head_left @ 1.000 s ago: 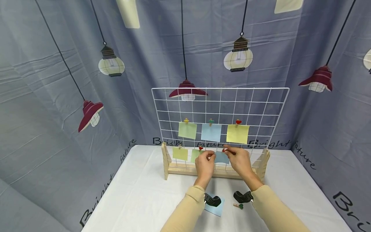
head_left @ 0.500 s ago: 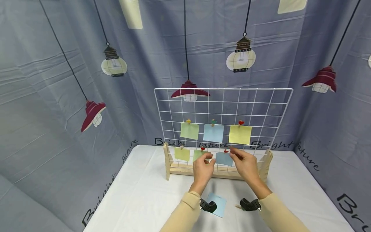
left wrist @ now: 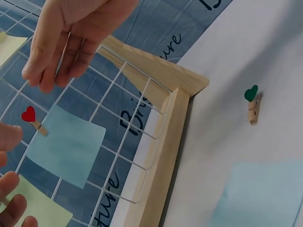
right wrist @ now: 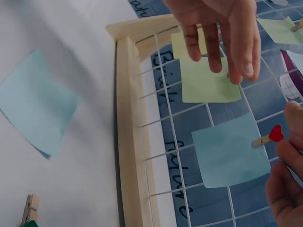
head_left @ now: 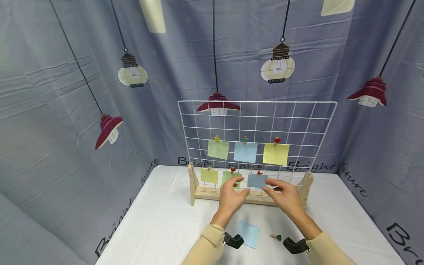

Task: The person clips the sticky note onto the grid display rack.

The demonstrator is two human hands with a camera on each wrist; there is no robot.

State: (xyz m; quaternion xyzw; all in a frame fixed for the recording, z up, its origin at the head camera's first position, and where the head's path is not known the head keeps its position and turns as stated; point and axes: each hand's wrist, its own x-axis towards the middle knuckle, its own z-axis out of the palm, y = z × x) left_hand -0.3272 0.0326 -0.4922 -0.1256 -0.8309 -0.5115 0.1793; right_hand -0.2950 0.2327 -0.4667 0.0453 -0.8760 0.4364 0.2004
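Note:
On the white wire grid a blue paper note hangs in the lower row, held by a wooden clip with a red heart. My left hand is just left of that note, thumb and fingers apart, in front of a green note. To the note's right is my right hand, its thumb and fingers also spread with nothing between them. Another blue note lies on the table below, beside a clip with a green heart.
A yellow note hangs at the lower left of the grid. Green, blue and yellow notes hang above. A wooden base carries the grid on the white table, before a printed curtain.
Both hands have let go of the lower blue note and its clip and drawn apart and lower. The note stays on the grid. The view has shifted slightly left.

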